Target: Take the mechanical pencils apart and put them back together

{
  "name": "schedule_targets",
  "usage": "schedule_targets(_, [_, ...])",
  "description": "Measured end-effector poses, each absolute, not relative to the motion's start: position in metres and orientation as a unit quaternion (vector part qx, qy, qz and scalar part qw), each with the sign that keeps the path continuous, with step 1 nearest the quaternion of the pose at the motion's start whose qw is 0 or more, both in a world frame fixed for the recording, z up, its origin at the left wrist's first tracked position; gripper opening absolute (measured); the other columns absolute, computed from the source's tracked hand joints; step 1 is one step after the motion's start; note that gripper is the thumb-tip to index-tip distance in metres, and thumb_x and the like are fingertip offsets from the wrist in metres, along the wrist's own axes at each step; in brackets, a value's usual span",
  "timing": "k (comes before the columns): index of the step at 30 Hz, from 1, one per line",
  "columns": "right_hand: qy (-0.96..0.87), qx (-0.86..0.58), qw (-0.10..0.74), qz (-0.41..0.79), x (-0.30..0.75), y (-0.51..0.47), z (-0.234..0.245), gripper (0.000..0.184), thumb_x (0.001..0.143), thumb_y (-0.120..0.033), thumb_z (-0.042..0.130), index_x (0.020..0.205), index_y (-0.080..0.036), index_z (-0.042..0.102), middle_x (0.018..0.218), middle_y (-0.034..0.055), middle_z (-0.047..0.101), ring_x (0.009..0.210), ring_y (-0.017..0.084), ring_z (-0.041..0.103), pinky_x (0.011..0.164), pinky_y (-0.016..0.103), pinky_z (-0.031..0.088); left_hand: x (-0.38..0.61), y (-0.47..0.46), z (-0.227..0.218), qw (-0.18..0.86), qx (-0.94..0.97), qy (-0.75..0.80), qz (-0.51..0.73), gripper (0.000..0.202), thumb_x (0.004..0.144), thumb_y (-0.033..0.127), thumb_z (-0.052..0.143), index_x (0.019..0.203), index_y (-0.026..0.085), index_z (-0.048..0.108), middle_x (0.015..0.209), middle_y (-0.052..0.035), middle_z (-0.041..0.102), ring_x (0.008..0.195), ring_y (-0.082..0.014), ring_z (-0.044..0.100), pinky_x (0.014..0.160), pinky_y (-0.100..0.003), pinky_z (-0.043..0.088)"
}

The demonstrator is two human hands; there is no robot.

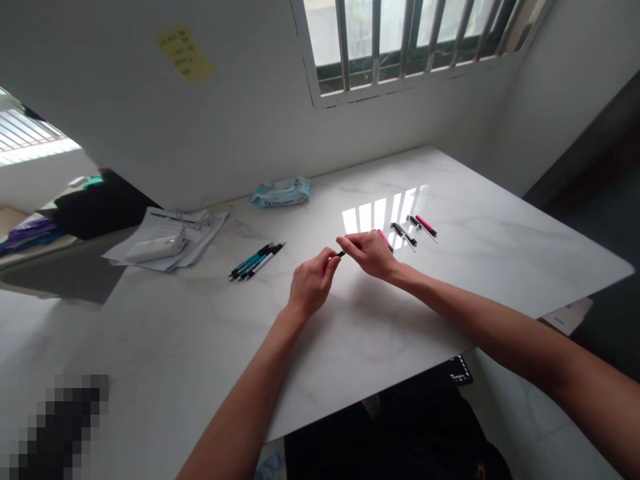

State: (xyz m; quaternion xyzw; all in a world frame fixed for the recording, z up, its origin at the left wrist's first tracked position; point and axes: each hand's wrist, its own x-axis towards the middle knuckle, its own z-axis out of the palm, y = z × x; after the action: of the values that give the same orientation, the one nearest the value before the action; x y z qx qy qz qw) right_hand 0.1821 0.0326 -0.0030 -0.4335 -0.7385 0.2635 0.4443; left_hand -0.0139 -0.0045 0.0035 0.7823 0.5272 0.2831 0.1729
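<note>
Over the middle of a white marble table (pixel 200 347), both my hands meet on one pen. My right hand (pixel 369 253) is closed around a pink pen (pixel 385 239), whose pink end sticks out behind the fingers. My left hand (pixel 311 283) pinches the pen's dark tip (pixel 341 253) between thumb and fingers. A small group of teal and black pens (pixel 256 261) lies to the left of my hands. Several black and pink pens (pixel 417 229) lie to the right, in the window's reflection.
A pack of wet wipes (pixel 280 192) lies near the wall. Loose papers (pixel 200 241) with a white device (pixel 156 248) on them sit at the back left. The table's front edge runs close to my body. A barred window is above.
</note>
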Motion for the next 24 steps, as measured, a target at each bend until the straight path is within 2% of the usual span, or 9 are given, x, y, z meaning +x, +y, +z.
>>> schedule_targets(2, [-0.74,-0.433,0.45,0.25,0.18,0.032,-0.005,0.059,0.11,-0.057,0.046,0.063,-0.023,0.034,0.056,-0.0052,0.029,0.057,0.012,0.029,0.06,0.031,0.025,-0.014,-0.004,0.003,0.21,0.779,0.525,0.272,0.036,0.113,0.05,0.042,0.094,0.025,0.059,0.064,0.0045,0.049,0.058,-0.0166,0.044,0.066,-0.032,0.03])
schedule_targets(5, [-0.759,-0.424,0.437,0.23,0.182,0.033,-0.005,0.057,0.11,-0.055,0.046,0.064,-0.023,0.035,0.056,-0.0045,0.034,0.058,0.012,0.031,0.061,0.031,0.027,-0.013,-0.002,0.0,0.286,0.768,0.502,0.276,0.04,0.113,0.053,0.04,0.088,0.024,0.051,0.068,0.0038,0.049,0.062,-0.0156,0.043,0.066,-0.031,0.032])
schedule_targets(9, [-0.784,-0.395,0.434,0.204,0.188,0.036,-0.002,0.055,0.111,-0.052,0.046,0.065,-0.023,0.037,0.059,-0.0025,0.042,0.06,0.013,0.035,0.064,0.032,0.03,-0.008,-0.001,-0.006,0.42,0.713,0.464,0.317,0.048,0.109,0.064,0.045,0.083,0.023,0.045,0.071,0.0033,0.043,0.064,-0.0142,0.04,0.061,-0.028,0.034])
schedule_targets(14, [-0.795,-0.368,0.446,0.182,0.189,0.036,0.004,0.056,0.113,-0.057,0.042,0.068,-0.024,0.032,0.063,-0.0003,0.044,0.064,0.016,0.039,0.068,0.034,0.033,-0.002,-0.004,-0.004,0.589,0.603,0.433,0.318,0.057,0.1,0.077,0.057,0.084,0.024,0.042,0.067,0.0072,0.033,0.054,-0.0096,0.026,0.048,-0.024,0.02])
schedule_targets(18, [-0.786,-0.367,0.467,0.174,0.187,0.035,0.004,0.057,0.113,-0.058,0.041,0.068,-0.024,0.031,0.063,-0.0004,0.044,0.064,0.016,0.038,0.067,0.034,0.032,-0.003,-0.005,0.0,0.673,0.549,0.406,0.284,0.058,0.097,0.081,0.056,0.088,0.025,0.043,0.064,0.0105,0.024,0.05,-0.0083,0.014,0.047,-0.022,0.015])
schedule_targets(21, [-0.775,-0.388,0.457,0.201,0.186,0.036,0.001,0.054,0.111,-0.052,0.046,0.066,-0.024,0.034,0.059,-0.0029,0.04,0.061,0.014,0.034,0.065,0.032,0.03,-0.004,-0.004,-0.002,0.613,0.595,0.43,0.292,0.054,0.102,0.076,0.05,0.086,0.025,0.044,0.065,0.0084,0.029,0.051,-0.0104,0.022,0.05,-0.025,0.02])
schedule_targets(24, [-0.758,-0.432,0.422,0.248,0.184,0.039,-0.006,0.053,0.107,-0.046,0.05,0.062,-0.022,0.039,0.054,-0.0046,0.034,0.056,0.012,0.032,0.062,0.032,0.027,-0.005,-0.003,-0.005,0.397,0.711,0.491,0.311,0.043,0.108,0.061,0.048,0.087,0.024,0.052,0.067,0.0034,0.045,0.058,-0.0148,0.041,0.06,-0.028,0.029])
